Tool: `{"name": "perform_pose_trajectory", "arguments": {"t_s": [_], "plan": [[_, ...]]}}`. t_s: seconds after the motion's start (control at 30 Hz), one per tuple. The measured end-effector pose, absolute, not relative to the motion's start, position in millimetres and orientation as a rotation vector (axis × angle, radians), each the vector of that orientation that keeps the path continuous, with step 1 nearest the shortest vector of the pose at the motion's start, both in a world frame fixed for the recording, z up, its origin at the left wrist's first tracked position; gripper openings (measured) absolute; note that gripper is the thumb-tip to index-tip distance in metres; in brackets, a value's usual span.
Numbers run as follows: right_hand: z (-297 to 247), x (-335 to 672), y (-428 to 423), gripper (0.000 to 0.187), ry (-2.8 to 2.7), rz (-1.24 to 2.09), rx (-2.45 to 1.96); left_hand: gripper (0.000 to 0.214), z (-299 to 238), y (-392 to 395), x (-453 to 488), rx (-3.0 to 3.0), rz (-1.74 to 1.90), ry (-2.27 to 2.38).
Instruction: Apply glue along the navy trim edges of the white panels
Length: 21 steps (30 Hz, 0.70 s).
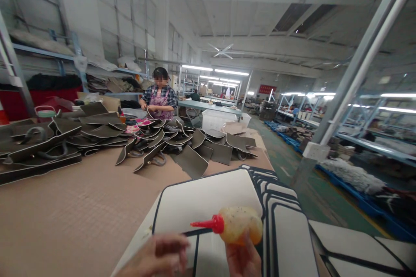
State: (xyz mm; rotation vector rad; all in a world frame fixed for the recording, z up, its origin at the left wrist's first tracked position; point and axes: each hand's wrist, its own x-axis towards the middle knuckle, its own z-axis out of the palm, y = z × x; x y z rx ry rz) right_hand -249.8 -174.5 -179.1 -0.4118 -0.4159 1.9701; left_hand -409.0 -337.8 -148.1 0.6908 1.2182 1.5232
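My right hand (243, 259) grips a squeeze bottle of yellowish glue (239, 225) with a red nozzle pointing left. The bottle hovers over a white panel with dark edging (201, 201) that lies in front of me. At the bottom edge my left hand (159, 254) rests with curled fingers on the near part of that panel, just left of the nozzle. Whether anything is in it is hidden. To the right, several more white panels (286, 225) overlap in a fanned stack.
A brown cardboard-covered table (71, 207) stretches ahead. Heaps of dark grey bag pieces (182, 143) and strapped pieces (39, 143) cover its far part. A person in a plaid shirt (160, 97) works behind them. A metal post (351, 82) and green-floored aisle lie to the right.
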Motion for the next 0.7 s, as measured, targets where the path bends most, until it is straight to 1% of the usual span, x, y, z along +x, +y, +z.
{"name": "perform_pose_trajectory", "arguments": {"t_s": [0.03,0.1,0.17,0.27,0.37,0.43,0.5,0.53,0.6,0.67,0.7], "plan": [[-181,-250,-178,0.046,-0.425,1.964,-0.4,0.032,-129,-325,-422,0.732,1.645,1.327],[-182,-250,-187,0.047,-0.447,1.963,-0.384,0.038,-93,-292,-445,0.755,1.882,1.475],[-179,-250,-195,0.046,-0.479,1.981,-0.381,0.044,-68,-258,-459,0.803,1.961,1.555],[-175,-248,-203,0.048,-0.507,2.006,-0.399,0.031,-56,-226,-464,1.053,1.66,1.603],[-177,-238,-205,0.048,-0.489,1.99,-0.409,0.018,-56,-218,-464,1.201,1.432,1.486],[-179,-224,-204,0.048,-0.485,1.994,-0.445,0.02,-53,-221,-467,1.162,1.406,1.438],[-171,-205,-200,0.052,-0.499,1.972,-0.498,0.027,-46,-227,-474,1.104,1.375,1.405],[-163,-194,-195,0.055,-0.52,1.93,-0.524,0.031,-43,-231,-478,1.062,1.362,1.395],[-137,-173,-182,0.065,-0.609,1.732,-0.553,0.039,-37,-239,-485,0.939,1.349,1.378],[-103,-158,-163,0.074,-0.744,1.439,-0.597,0.04,-36,-246,-491,0.794,1.426,1.359],[-87,-153,-153,0.081,-0.749,1.38,-0.604,0.038,-37,-249,-494,0.744,1.506,1.349]]}}
